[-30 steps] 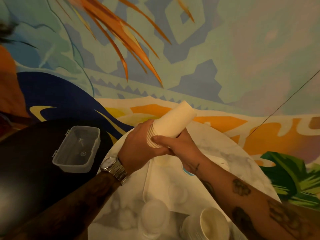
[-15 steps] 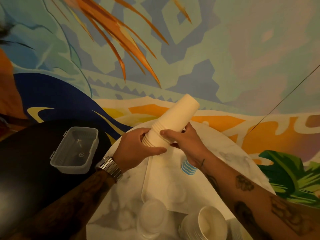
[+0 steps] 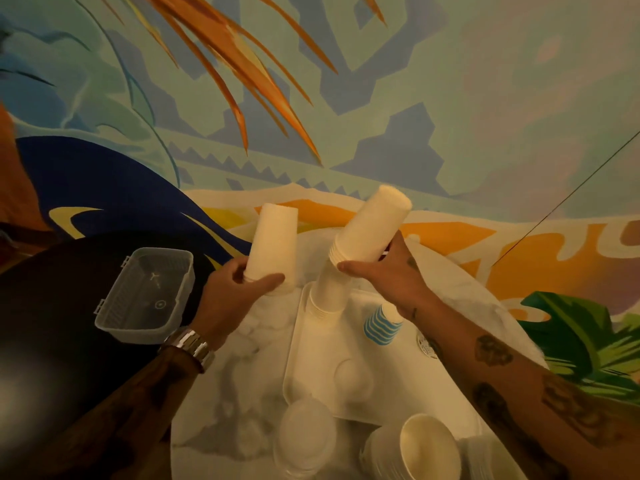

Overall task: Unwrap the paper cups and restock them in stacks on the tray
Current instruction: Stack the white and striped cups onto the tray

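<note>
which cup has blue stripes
The blue-striped cup on the tray, near the right hand; the right stack it holds and the left stack in the left hand are plain white.

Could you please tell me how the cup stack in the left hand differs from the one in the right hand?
The left-hand stack stands nearly upright; the right-hand stack leans to the right. The left hand holds its stack beside the tray, over the marble table; the right hand holds its stack over the tray's far corner. Both are plain cream, base up, gripped near the rims.
</note>
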`<state>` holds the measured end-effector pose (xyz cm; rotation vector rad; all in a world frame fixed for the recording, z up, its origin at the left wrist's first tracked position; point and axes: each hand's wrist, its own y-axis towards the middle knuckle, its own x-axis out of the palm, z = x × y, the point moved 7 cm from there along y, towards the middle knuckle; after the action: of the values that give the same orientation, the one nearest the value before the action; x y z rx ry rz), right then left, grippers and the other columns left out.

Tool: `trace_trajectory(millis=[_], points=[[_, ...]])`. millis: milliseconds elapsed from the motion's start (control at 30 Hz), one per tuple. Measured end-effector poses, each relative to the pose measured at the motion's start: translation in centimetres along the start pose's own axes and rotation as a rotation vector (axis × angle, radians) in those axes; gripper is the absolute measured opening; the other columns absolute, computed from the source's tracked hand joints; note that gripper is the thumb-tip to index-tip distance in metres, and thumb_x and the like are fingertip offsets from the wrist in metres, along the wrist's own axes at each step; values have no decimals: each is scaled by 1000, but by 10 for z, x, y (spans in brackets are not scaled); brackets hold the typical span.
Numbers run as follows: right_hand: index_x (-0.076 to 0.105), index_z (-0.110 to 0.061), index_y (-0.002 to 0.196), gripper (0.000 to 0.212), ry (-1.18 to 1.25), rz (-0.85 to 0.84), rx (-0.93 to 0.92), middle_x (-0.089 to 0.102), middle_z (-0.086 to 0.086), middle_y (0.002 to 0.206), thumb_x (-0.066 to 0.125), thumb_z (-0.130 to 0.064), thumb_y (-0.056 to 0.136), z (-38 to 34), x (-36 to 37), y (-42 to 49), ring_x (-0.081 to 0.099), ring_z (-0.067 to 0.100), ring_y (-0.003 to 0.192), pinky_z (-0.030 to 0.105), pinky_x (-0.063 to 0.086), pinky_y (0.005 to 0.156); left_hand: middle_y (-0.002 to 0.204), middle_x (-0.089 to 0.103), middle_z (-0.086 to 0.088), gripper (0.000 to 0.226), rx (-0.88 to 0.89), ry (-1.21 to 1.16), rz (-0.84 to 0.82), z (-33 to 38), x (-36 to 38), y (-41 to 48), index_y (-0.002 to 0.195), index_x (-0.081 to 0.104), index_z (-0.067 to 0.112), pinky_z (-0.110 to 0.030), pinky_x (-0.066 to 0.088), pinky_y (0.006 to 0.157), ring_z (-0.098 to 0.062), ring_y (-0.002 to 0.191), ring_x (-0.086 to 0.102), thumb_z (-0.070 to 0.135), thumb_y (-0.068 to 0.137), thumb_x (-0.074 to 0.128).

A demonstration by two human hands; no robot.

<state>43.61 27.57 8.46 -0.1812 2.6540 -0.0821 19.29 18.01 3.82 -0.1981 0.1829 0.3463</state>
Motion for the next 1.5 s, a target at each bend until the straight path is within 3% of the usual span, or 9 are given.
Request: trace_trajectory(millis=[167, 400, 567, 667, 833, 1000, 1133, 1367, 1500], points=[[37, -20, 135, 93, -139, -26, 8, 54, -1, 131, 92, -32, 60, 26, 25, 6, 53, 21, 117, 34, 45, 91, 98, 59, 19, 41, 54, -153, 37, 20, -7, 3, 114, 53, 25, -12, 49, 59, 1, 87, 59, 22, 79, 74], [39, -15, 126, 89, -274, -87, 34, 57, 3, 123, 95, -27, 57, 60, 55, 14, 54, 26, 113, 39, 48, 91, 107, 68, 9, 51, 107, -290, 4, 29, -6, 9, 111, 58, 26, -15, 54, 73, -1, 96, 67, 24, 65, 79], [38, -17, 129, 94, -302, -119, 56, 58, 4, 123, 95, -29, 55, 76, 63, 14, 56, 28, 111, 46, 49, 92, 116, 67, 6, 58, 95, -264, 7, 23, -3, 13, 118, 57, 25, -24, 55, 83, -8, 106, 64, 30, 66, 81], [39, -19, 131, 91, -321, -171, 85, 58, 4, 126, 93, -26, 58, 81, 60, 14, 56, 29, 113, 50, 49, 95, 118, 65, 6, 54, 106, -214, 4, 25, 2, 14, 121, 55, 24, -19, 55, 77, -10, 107, 63, 26, 73, 78], [40, -19, 136, 73, -316, -188, 90, 55, 3, 131, 79, -10, 74, 64, 39, 13, 56, 24, 117, 42, 49, 98, 111, 67, 12, 58, 134, -221, -33, 37, 19, 13, 117, 57, 25, -13, 53, 72, -2, 99, 66, 30, 65, 81], [44, -25, 134, 55, -317, -115, 70, 55, 2, 130, 61, -5, 86, 42, 7, 5, 60, 18, 105, 27, 47, 85, 118, 67, 0, 66, 192, -130, -41, 51, 47, 17, 124, 56, 12, -28, 56, 88, -11, 105, 66, 22, 66, 85], [48, -24, 130, 48, -309, -67, 88, 59, 2, 124, 63, -12, 86, 40, -15, -9, 62, 17, 96, 30, 51, 84, 119, 64, 5, 67, 271, -27, -38, 61, 68, 21, 122, 55, 17, -24, 53, 89, -6, 105, 63, 25, 64, 87], [53, -22, 124, 40, -307, -49, 103, 59, 2, 118, 66, -21, 86, 54, -40, -24, 60, 21, 99, 35, 54, 82, 119, 62, 9, 75, 244, 49, -49, 47, 90, 31, 123, 53, 22, -30, 51, 94, -8, 108, 60, 30, 58, 91], [53, -18, 126, 41, -421, -51, 60, 58, 4, 123, 67, -24, 88, 61, -53, -25, 57, 22, 108, 35, 51, 90, 125, 61, 4, 76, 247, 109, -81, 35, 101, 33, 125, 52, 20, -29, 49, 94, -9, 109, 58, 30, 59, 90]])
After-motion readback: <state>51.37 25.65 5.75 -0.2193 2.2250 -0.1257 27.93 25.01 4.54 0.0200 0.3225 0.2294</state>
